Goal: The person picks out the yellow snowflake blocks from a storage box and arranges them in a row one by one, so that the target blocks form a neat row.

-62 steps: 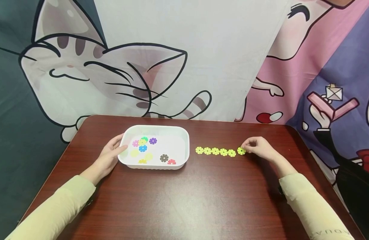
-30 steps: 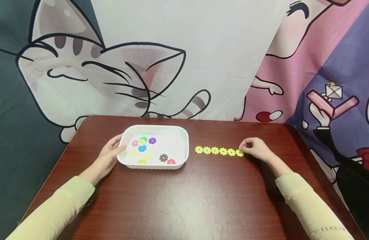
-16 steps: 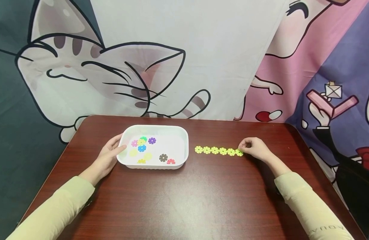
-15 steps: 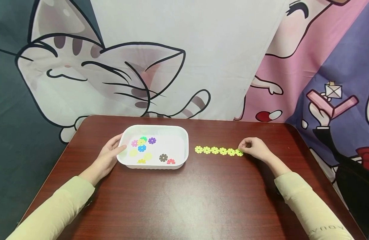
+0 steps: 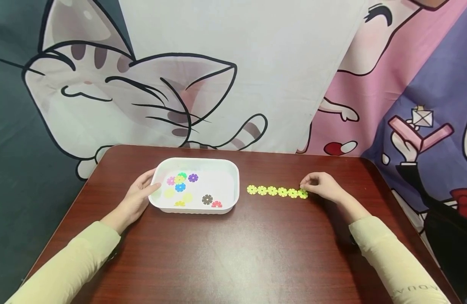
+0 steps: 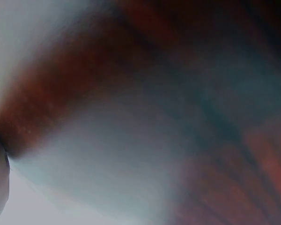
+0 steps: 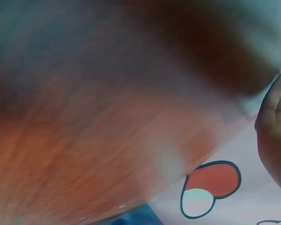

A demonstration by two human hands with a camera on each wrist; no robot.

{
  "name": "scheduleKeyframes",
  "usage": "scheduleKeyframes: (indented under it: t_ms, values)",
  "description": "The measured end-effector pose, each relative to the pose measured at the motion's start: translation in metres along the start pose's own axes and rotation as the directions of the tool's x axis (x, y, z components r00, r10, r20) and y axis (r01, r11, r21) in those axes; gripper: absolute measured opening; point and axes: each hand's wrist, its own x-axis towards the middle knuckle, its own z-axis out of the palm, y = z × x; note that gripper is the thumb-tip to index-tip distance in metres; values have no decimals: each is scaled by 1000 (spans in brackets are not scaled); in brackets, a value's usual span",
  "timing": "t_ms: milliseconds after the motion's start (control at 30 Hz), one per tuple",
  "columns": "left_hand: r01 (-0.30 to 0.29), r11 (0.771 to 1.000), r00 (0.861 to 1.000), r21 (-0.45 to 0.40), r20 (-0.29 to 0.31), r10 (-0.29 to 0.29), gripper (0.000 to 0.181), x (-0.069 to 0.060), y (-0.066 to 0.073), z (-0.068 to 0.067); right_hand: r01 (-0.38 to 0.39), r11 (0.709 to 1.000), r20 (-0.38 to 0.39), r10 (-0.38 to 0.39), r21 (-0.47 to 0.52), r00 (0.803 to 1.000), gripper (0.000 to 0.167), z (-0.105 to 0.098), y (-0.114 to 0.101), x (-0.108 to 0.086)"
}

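Cartoon-printed cloth (image 5: 290,76) is hung behind a brown bench (image 5: 203,257), on which a white tray (image 5: 218,181) is set. Its left end is gripped by the left hand (image 5: 136,196), the thumb laid over the rim and the fingers (image 5: 145,177) outside, partly hidden. Flower-shaped discs (image 5: 193,177) of several colours are held in the tray. To its right, six yellow-green discs (image 5: 272,191) are lined up in a row; the rightmost disc (image 5: 303,194) is pinched at its upper edge by the right hand (image 5: 322,185), fingertips (image 5: 305,185) pressed together.
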Motion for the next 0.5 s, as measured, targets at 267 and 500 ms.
scheduleKeyframes:
  t_ms: [267,500]
  values:
    - [8,1000,1000,-6,-7,-8,72,1,0,1,32,999,4,-33,10,999,9,3,-23,12]
    - [2,1000,1000,-15,-11,-2,72,1,0,1,77,996,-15,-76,44,997,8,13,-49,28]
